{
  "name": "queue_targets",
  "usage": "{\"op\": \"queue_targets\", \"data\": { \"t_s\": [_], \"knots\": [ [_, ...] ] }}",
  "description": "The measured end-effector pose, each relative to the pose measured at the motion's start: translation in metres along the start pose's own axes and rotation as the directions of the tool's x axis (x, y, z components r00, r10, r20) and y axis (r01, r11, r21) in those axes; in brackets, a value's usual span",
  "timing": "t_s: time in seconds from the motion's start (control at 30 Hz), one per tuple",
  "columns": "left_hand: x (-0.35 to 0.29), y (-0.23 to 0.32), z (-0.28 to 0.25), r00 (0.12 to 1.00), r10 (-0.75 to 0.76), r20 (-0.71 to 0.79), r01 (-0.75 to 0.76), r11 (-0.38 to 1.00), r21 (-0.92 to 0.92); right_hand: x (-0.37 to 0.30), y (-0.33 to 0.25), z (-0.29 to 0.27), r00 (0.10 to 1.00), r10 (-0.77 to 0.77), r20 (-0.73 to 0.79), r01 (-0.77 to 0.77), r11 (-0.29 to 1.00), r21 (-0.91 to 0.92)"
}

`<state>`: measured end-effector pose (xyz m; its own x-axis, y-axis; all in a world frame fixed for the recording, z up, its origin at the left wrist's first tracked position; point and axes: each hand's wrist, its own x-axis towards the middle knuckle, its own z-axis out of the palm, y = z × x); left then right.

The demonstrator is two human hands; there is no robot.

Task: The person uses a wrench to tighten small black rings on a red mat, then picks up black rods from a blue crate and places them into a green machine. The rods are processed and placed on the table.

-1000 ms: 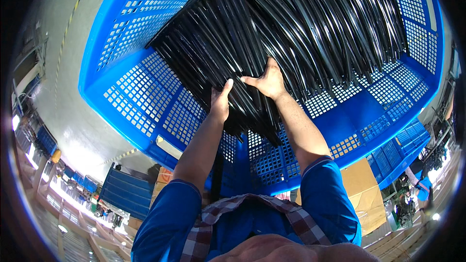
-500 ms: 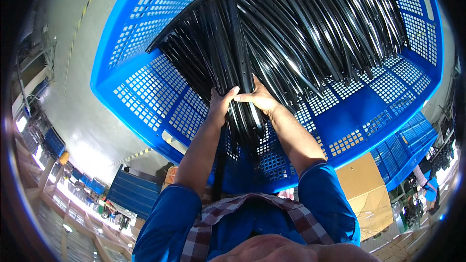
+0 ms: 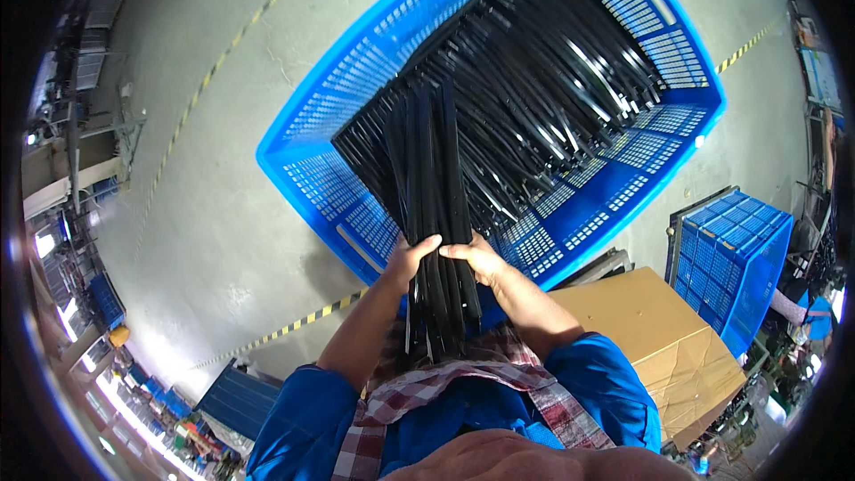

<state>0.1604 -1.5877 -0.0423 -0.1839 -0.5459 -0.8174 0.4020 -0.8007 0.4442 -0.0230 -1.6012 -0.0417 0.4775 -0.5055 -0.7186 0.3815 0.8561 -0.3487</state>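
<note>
A bundle of long, thin black strips is gripped from both sides by my two hands. My left hand wraps its left side with the thumb laid across the top. From the right, my right hand closes on the same bundle, its thumb almost meeting the left one. The fingers beneath are hidden. The near ends hang toward my checked apron, while the far ends reach over the blue plastic basket. Many more black strips lie side by side inside that basket.
A brown cardboard box stands at the near right, with another blue crate beyond it. Yellow-black tape marks the grey floor. At the lower left is a dark blue container.
My hands have drawn the bundle toward my body, up and over the near edge of the basket. The basket now looks smaller and farther off, with more floor in view.
</note>
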Motion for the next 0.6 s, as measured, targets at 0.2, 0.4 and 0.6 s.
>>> {"op": "queue_targets", "data": {
  "t_s": [0.2, 0.4, 0.6],
  "knots": [
    [-0.129, 0.044, 0.076, 0.973, 0.205, 0.104, -0.218, 0.966, 0.138, -0.12, -0.021, 0.059, 0.962, -0.267, 0.059, 0.27, 0.962, -0.045],
    [-0.272, 0.09, 0.146, 0.796, 0.423, 0.434, -0.568, 0.77, 0.291, -0.252, -0.028, 0.126, 0.673, -0.734, 0.084, 0.737, 0.657, -0.16],
    [-0.382, 0.033, 0.148, 0.622, 0.269, 0.735, -0.701, 0.61, 0.37, -0.399, 0.088, 0.177, 0.367, -0.917, -0.155, 0.896, 0.393, -0.204]
  ]
}}
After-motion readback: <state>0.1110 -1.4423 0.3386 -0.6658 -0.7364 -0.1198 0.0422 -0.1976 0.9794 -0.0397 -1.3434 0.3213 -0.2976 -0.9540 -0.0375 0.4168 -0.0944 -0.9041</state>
